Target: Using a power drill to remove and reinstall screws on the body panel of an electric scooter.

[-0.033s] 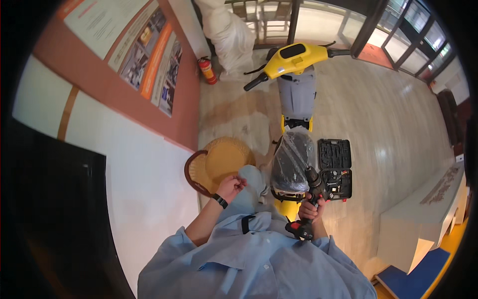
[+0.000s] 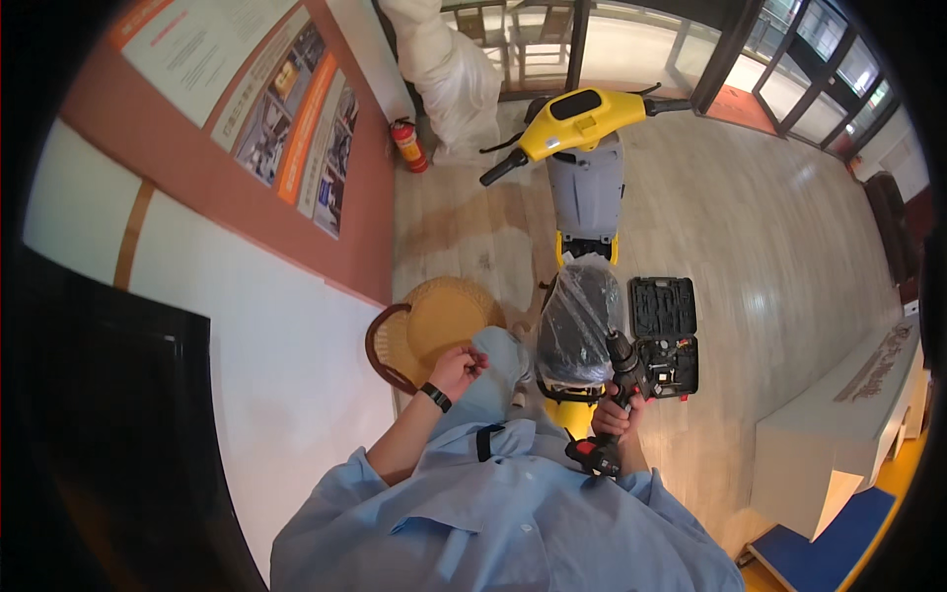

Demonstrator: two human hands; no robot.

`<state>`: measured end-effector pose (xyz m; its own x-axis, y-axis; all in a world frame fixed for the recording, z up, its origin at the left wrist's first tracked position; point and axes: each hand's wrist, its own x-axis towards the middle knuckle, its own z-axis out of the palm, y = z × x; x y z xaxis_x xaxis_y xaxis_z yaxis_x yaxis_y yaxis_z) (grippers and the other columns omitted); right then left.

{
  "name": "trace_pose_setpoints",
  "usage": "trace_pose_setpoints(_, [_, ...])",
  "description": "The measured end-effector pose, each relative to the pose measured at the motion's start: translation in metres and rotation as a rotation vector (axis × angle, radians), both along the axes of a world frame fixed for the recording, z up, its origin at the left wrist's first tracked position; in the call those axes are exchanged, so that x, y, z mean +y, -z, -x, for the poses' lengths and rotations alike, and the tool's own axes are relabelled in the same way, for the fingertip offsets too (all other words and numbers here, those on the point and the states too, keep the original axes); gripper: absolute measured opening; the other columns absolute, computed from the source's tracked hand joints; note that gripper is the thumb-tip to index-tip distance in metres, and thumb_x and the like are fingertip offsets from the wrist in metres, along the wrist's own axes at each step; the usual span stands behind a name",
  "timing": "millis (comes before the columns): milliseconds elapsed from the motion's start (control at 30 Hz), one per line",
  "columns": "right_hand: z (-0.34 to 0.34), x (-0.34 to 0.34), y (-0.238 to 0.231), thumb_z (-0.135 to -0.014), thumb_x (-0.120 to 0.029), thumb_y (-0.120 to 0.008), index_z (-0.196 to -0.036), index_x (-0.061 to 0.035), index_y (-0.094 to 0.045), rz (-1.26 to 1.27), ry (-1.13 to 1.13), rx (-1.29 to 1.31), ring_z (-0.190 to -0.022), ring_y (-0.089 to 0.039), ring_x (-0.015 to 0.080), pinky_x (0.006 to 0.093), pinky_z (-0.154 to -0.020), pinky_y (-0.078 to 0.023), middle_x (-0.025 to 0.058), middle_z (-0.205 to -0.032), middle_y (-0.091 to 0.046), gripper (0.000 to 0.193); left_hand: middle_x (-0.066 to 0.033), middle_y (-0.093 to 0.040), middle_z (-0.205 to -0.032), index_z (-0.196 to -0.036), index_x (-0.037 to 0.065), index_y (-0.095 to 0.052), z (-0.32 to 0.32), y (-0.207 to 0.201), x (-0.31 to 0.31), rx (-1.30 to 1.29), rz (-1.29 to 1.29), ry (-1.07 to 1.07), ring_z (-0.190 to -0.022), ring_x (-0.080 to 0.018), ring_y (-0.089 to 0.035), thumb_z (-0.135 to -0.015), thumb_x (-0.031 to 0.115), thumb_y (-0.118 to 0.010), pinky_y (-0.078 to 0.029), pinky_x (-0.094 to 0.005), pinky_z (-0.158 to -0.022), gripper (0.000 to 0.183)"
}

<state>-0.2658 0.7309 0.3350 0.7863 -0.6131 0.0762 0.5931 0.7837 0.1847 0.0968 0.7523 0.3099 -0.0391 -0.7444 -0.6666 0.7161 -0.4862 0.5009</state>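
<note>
Down by the knees, the right hand (image 2: 617,412) is gripping a black cordless drill (image 2: 619,380) tight, nose aiming up at the plastic-wrapped scooter seat (image 2: 577,321); left hand (image 2: 456,368) is curling loosely, can't tell if it's pinching anything; beyond, an open tool case (image 2: 664,333) is lying on the floor beside the yellow scooter (image 2: 584,148).

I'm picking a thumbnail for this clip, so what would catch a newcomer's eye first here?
The yellow and grey scooter stands out at top centre on the wooden floor, its seat wrapped in clear plastic. Just below, the right hand grips a black cordless drill, with an open black tool case on the floor beside it. The left hand is raised, closed, near a round straw hat.
</note>
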Motion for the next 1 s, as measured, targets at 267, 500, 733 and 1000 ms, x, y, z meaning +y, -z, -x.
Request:
trace_pose_setpoints(267, [-0.027,-0.053,0.029,-0.078,-0.025,-0.057,-0.113,-0.0062,-0.05,-0.11,0.204,-0.019,-0.038,-0.038,0.0043,0.0191,-0.038,-0.036,-0.0025,-0.054,-0.042,0.041,-0.0093,-0.058,-0.085,-0.088,0.004,-0.052,-0.022,0.006,-0.116,-0.075,-0.099,0.217,-0.073,-0.0205,-0.055,-0.071,-0.009,-0.043,-0.044,-0.0273,-0.061,0.023])
trace_pose_setpoints(500, [-0.091,-0.13,0.062,-0.08,-0.023,-0.054,-0.113,-0.0047,-0.053,-0.305,0.244,0.036,-0.042,-0.037,0.0048,0.0207,-0.043,-0.035,-0.0019,-0.059,-0.043,0.038,-0.0085,-0.06,-0.085,-0.093,0.006,-0.05,-0.057,0.046,-0.225,-0.153,-0.326,0.44,-0.069,-0.0167,-0.054,-0.087,0.0,-0.046,-0.04,-0.0256,-0.055,0.01])
trace_pose_setpoints(733, [-0.195,-0.235,0.144,-0.079,-0.021,-0.055,-0.105,-0.0032,-0.052,-0.768,0.206,0.356,-0.046,-0.037,0.0051,0.021,-0.045,-0.036,-0.0038,-0.06,-0.04,0.031,-0.0093,-0.061,-0.075,-0.091,0.007,-0.049,-0.122,0.13,-0.345,-0.378,-0.383,0.687,-0.049,-0.0111,-0.046,-0.095,0.015,-0.045,-0.032,-0.0245,-0.042,0.01])
trace_pose_setpoints(1000, [-0.283,-0.328,0.204,-0.081,-0.023,-0.054,-0.097,0.0001,-0.053,-0.991,0.125,0.466,-0.047,-0.038,0.006,0.0223,-0.047,-0.037,-0.0027,-0.058,-0.039,0.029,-0.0034,-0.054,-0.058,-0.075,0.004,-0.055,-0.188,0.229,-0.451,-0.481,-0.232,0.731,-0.048,-0.0131,-0.05,-0.096,0.024,-0.045,-0.038,-0.0282,-0.045,0.031])
